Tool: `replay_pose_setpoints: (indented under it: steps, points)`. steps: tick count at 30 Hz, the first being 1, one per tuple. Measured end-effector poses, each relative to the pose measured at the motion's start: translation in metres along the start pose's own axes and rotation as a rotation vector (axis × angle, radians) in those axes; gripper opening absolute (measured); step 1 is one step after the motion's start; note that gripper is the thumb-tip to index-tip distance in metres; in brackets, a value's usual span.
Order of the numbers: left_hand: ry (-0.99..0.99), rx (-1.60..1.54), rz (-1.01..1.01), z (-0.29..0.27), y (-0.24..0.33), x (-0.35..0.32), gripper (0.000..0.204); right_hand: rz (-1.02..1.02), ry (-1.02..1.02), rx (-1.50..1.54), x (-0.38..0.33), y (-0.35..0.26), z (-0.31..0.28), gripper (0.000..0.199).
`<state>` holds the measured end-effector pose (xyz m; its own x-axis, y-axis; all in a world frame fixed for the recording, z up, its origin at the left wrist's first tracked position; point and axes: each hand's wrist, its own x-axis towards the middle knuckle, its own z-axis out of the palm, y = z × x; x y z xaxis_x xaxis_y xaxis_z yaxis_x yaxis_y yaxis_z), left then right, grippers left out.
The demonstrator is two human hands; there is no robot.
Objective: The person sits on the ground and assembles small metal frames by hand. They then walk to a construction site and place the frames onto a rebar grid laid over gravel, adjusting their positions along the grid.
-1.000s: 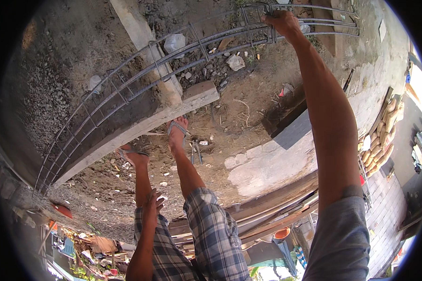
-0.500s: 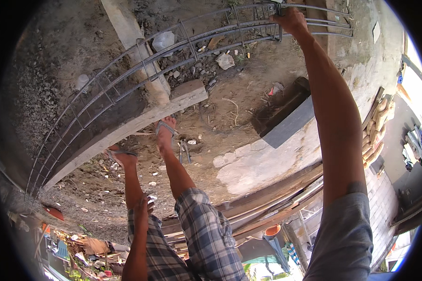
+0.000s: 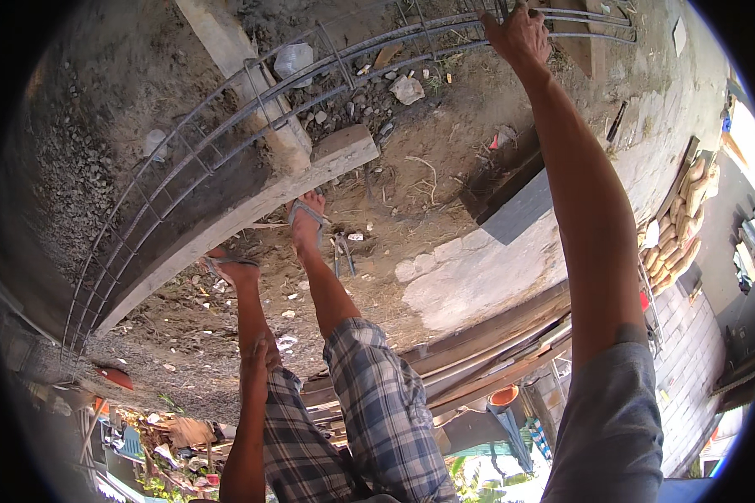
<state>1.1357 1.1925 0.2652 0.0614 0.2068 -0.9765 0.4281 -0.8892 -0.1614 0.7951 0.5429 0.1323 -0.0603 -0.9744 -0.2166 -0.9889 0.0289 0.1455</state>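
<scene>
A long steel rebar cage (image 3: 340, 60), tied with square stirrups, curves across the top and down the left. At its upper right end, my right hand (image 3: 522, 38) is closed around the bars by a cluster of stirrups; the tips of its fingers are partly hidden. My left hand (image 3: 258, 362) lies against my left knee, fingers stretched out and holding nothing. On the dirt beside my right foot rests a pair of pliers (image 3: 344, 254) with its handles spread.
A concrete beam (image 3: 335, 155) runs under the cage, meeting a second beam (image 3: 226, 46). Beyond my right forearm lies a dark slim tool (image 3: 618, 121). A dark wooden box (image 3: 503, 180) sits by a pale concrete slab (image 3: 470, 272). Stacked planks (image 3: 470, 369) and filled sacks (image 3: 684, 222) stand nearby.
My view has shifted slightly, moving the ground and cage in the picture. The right hand stays at the cage's end, its fingers a little rearranged. The left hand remains on the knee.
</scene>
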Motion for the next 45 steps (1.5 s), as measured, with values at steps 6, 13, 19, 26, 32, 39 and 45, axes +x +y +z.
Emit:
replay_pose_setpoints:
  steps: [6, 13, 19, 26, 32, 39, 45]
  points:
    - [0.069, 0.182, 0.217, 0.004, 0.052, -0.043, 0.057, -0.028, -0.108, 0.343, -0.186, 0.089, 0.044, 0.069]
    - [0.280, 0.367, 0.561, -0.046, 0.045, -0.058, 0.043, 0.376, -0.907, 0.382, -0.558, 0.167, 0.033, 0.065]
    - [0.419, 0.587, 0.553, -0.139, 0.021, -0.066, 0.048, 0.559, -1.129, 0.427, -0.747, 0.141, -0.019, 0.049]
    - [0.303, 0.650, 0.358, -0.223, 0.004, -0.091, 0.051, 0.768, -1.115, 0.696, -0.848, 0.068, -0.057, 0.045]
    - [0.290, 0.589, 0.363, -0.240, 0.011, -0.128, 0.059, 0.818, -0.813, 0.689, -0.911, 0.033, -0.075, 0.044]
    - [0.442, 0.620, 0.300, -0.273, 0.001, -0.135, 0.040, 0.732, -1.051, 0.749, -0.853, 0.010, -0.036, 0.048]
    - [0.591, 0.512, 0.344, -0.218, 0.008, -0.131, 0.035, 0.697, -0.887, 0.762, -0.797, 0.027, 0.018, 0.063]
